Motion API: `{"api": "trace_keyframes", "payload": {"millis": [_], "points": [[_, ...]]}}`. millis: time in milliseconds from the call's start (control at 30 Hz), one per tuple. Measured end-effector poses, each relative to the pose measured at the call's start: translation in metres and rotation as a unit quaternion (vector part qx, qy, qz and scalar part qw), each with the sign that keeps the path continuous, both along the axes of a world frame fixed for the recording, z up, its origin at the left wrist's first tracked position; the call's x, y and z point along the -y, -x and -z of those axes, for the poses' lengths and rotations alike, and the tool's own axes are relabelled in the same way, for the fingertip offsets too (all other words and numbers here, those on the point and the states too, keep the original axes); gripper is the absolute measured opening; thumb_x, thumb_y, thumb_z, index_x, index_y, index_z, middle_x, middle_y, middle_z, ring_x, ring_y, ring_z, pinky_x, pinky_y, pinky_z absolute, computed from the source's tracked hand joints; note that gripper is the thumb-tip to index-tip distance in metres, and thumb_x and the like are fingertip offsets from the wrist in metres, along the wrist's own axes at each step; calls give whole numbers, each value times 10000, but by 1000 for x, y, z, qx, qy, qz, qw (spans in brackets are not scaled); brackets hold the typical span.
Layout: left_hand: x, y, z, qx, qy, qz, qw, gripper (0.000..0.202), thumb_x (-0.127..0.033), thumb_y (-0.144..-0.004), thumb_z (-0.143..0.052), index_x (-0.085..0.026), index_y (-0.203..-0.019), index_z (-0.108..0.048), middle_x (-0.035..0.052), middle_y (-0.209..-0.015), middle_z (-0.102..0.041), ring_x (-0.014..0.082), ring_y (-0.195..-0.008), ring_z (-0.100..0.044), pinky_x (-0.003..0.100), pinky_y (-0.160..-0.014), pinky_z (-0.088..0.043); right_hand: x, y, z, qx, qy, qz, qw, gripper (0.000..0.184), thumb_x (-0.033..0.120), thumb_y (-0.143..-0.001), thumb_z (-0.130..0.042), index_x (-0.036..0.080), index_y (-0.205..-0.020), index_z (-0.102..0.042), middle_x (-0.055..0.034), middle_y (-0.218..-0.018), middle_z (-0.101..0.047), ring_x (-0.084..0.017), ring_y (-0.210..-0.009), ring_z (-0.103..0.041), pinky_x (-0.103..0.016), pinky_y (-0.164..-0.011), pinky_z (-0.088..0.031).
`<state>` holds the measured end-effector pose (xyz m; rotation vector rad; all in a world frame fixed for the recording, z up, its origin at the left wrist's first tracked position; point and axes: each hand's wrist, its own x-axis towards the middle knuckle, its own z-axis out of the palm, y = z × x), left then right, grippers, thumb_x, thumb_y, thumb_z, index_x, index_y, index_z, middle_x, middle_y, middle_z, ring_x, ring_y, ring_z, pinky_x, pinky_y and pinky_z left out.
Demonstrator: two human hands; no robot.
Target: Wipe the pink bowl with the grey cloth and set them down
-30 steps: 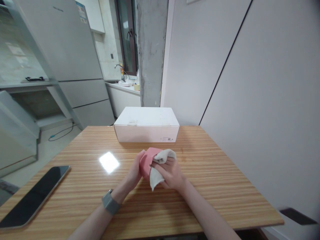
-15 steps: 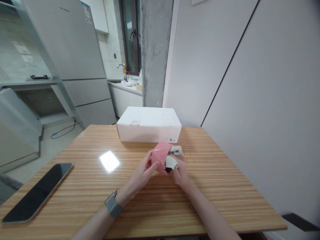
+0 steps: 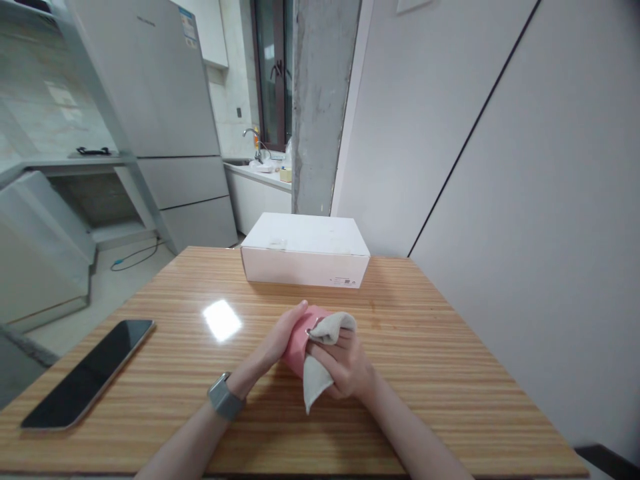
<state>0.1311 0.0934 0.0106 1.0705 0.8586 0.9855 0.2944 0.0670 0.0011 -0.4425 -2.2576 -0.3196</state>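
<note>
My left hand [image 3: 277, 340] is wrapped round a small pink object [image 3: 299, 339] and holds it just above the wooden table [image 3: 440, 373]. A grey watch sits on that wrist. My right hand [image 3: 345, 363] grips a beige cloth [image 3: 320, 363] and presses it against the pink object's right side. Part of the cloth hangs down below my fingers. Most of the pink object is hidden by my hands and the cloth.
A white cardboard box [image 3: 306, 250] lies closed at the table's far edge, just beyond my hands. A dark phone [image 3: 90, 372] lies flat at the left near edge. White wall panels stand close on the right; a fridge and a kitchen counter are behind.
The pink object was tilted up with the cloth bunched behind it half a second ago. Now it is lower, and the cloth again covers its right side and hangs down.
</note>
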Motion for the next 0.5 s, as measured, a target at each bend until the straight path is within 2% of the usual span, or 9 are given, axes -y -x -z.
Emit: {"api": "trace_keyframes", "payload": {"millis": [133, 200, 333, 400, 500], "points": [[0, 5, 0, -99, -90, -9, 991, 404, -491, -840, -491, -148, -953, -672, 60, -1104, -663, 238, -1102, -527, 357, -1025, -317, -2, -4, 7, -19, -5, 17, 1000, 393, 331, -842, -390, 143, -1156, -534, -132, -887, -678, -277, -846, -618, -430, -713, -475], [3, 4, -2, -113, -130, -14, 985, 400, -479, -853, -478, -151, -997, -656, 67, -1121, -651, 241, -1100, -527, 362, -1016, -324, -4, -7, 7, -36, 18, 32, 999, 386, 356, -849, -390, 161, -1145, -544, -128, -907, -670, -275, -854, -612, -432, -731, -462], [12, -3, -10, -51, -164, 2, 985, 391, -432, -873, -469, -195, -1168, -563, 49, -1221, -589, 215, -1179, -473, 319, -1035, -302, -8, -11, 3, -106, 135, 83, 982, 270, 331, -866, -377, 185, -907, -601, -73, -746, -623, -229, -715, -576, -378, -672, -428], [16, -6, -13, -9, -155, 22, 988, 398, -390, -857, -512, -203, -1208, -519, 50, -1254, -559, 204, -1204, -447, 303, -1036, -297, -11, -11, 2, -179, 186, 97, 961, 306, 313, -891, -318, 191, -800, -584, -51, -682, -586, -205, -658, -549, -353, -635, -413], [17, -9, -10, 51, -114, 44, 991, 369, -340, -795, -600, -192, -1124, -524, 54, -1165, -587, 198, -1088, -516, 308, -941, -380, -14, -12, 1, -226, 202, 96, 948, 341, 293, -901, -277, 185, -843, -595, -66, -757, -614, -215, -725, -571, -357, -657, -423]]}}
